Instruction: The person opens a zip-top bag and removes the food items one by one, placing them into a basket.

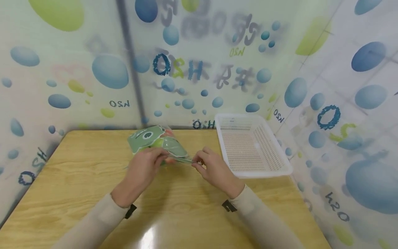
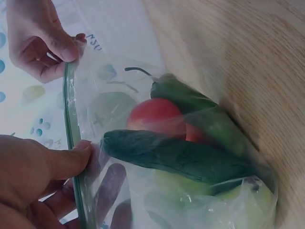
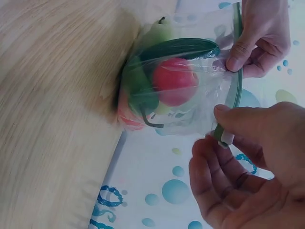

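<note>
A clear zip bag [image 1: 174, 147] with a green printed face rests on the table, its green-edged top toward the person. Through the film in the left wrist view show a dark green cucumber-like vegetable [image 2: 176, 155], a red round item [image 2: 157, 118] and pale green pieces. My left hand [image 1: 141, 171] pinches the zip edge partway along, thumb on one side, fingers behind the film. At the edge's other end, my right hand [image 1: 216, 171] pinches the corner between thumb and forefinger, by a small whitish slider [image 3: 227, 138] in the right wrist view.
A white perforated plastic basket [image 1: 287, 169] stands at the table's back right, right of the bag. The wooden table [image 1: 93, 186] meets a wall [image 1: 199, 100] printed with blue and green spots behind it, and another wall rises on the right.
</note>
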A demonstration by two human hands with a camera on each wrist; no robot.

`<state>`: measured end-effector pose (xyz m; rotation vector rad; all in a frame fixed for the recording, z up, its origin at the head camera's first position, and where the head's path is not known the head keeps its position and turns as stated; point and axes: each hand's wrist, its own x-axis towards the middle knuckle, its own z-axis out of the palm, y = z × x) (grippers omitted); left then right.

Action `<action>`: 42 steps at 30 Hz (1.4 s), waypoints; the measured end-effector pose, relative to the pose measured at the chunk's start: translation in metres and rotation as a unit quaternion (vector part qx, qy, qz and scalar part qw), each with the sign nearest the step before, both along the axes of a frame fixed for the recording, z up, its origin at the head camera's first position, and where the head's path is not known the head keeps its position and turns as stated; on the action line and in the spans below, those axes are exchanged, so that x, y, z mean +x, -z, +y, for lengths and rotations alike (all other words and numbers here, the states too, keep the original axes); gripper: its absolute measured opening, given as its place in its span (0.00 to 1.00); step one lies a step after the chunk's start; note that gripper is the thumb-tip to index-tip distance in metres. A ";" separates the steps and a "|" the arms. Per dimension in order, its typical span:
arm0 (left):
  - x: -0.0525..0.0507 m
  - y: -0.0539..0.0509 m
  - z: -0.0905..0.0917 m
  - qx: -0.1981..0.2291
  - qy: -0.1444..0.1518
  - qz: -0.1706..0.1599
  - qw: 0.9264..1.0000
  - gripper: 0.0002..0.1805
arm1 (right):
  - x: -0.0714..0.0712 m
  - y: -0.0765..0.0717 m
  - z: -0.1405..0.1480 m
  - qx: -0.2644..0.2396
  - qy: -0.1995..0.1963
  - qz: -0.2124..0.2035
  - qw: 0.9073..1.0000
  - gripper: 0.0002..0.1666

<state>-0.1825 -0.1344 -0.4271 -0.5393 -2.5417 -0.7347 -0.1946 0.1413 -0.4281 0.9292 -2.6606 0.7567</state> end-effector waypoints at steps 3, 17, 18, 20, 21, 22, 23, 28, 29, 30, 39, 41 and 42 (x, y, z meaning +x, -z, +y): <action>-0.001 0.001 -0.003 0.006 -0.011 0.011 1.000 0.05 | -0.003 0.000 -0.001 -0.021 -0.012 -0.013 1.000 0.03; 0.003 0.000 0.031 -0.025 0.052 0.067 0.996 0.14 | -0.005 -0.001 -0.013 -0.091 -0.018 0.029 0.995 0.24; 0.002 0.000 0.035 -0.027 0.054 0.071 0.996 0.14 | -0.005 -0.002 -0.014 -0.094 -0.018 0.024 0.995 0.26; 0.000 0.001 0.041 -0.027 0.058 0.080 0.995 0.13 | -0.005 -0.002 -0.016 -0.102 -0.015 0.015 0.995 0.29; -0.001 0.001 0.044 -0.023 0.061 0.082 0.995 0.12 | -0.005 -0.002 -0.016 -0.106 -0.012 0.009 0.994 0.29; -0.003 0.000 0.046 -0.021 0.063 0.084 0.994 0.10 | -0.005 -0.002 -0.017 -0.111 -0.007 0.005 0.994 0.29; -0.003 0.000 0.047 -0.017 0.064 0.087 0.994 0.09 | -0.005 -0.002 -0.017 -0.114 -0.003 0.001 0.993 0.29; -0.005 -0.001 0.049 -0.004 0.072 0.088 0.994 0.07 | -0.006 -0.001 -0.016 -0.127 0.011 -0.005 0.992 0.26; -0.005 0.000 0.049 -0.005 0.072 0.087 0.994 0.07 | -0.006 -0.001 -0.016 -0.128 0.011 -0.005 0.992 0.25; -0.005 0.000 0.049 -0.007 0.071 0.083 0.994 0.07 | -0.006 -0.001 -0.016 -0.127 0.013 -0.001 0.992 0.24; -0.005 0.002 0.049 -0.029 0.072 0.064 0.995 0.08 | -0.003 -0.002 -0.019 -0.123 0.022 0.013 0.992 0.21; -0.005 0.004 0.047 -0.028 0.075 0.065 0.995 0.08 | -0.003 -0.001 -0.019 -0.122 0.026 0.010 0.992 0.21; -0.005 0.005 0.046 -0.026 0.076 0.066 0.995 0.08 | -0.003 -0.001 -0.019 -0.123 0.027 0.007 0.992 0.21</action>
